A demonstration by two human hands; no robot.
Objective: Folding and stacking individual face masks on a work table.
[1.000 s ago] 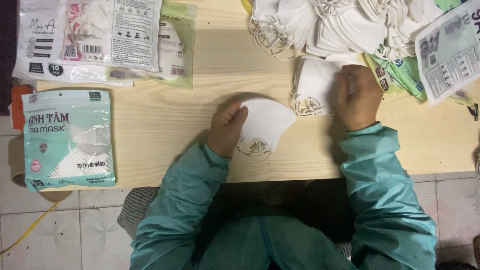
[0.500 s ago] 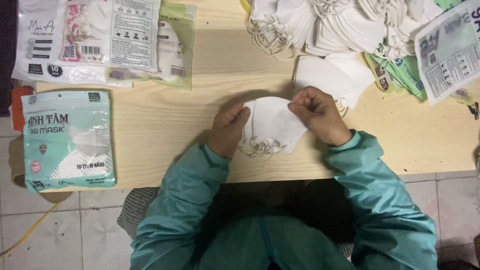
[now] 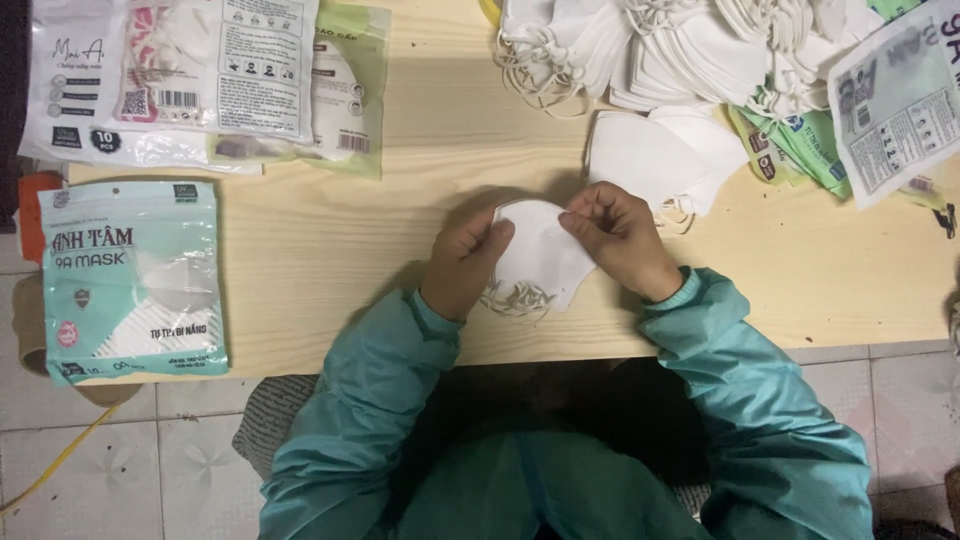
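White face mask (image 3: 540, 255) with pale ear loops, white mask pile (image 3: 690, 50), teal-and-white mask packet (image 3: 130, 280), clear packets (image 3: 180, 80) with white and pink print, green-edged packets (image 3: 800, 145), light wood-grain table (image 3: 320, 230), teal sleeves (image 3: 760, 400), orange object (image 3: 35, 210) at table edge, off-white floor tiles (image 3: 120, 470), yellow cord (image 3: 55, 465)

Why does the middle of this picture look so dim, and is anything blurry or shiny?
Head view: the light is weak and warm, and the left hand and right hand throw a soft shadow on the wooden table around the white mask. The plastic packets at top left show pale glare. The picture is fairly sharp; the edges darken.
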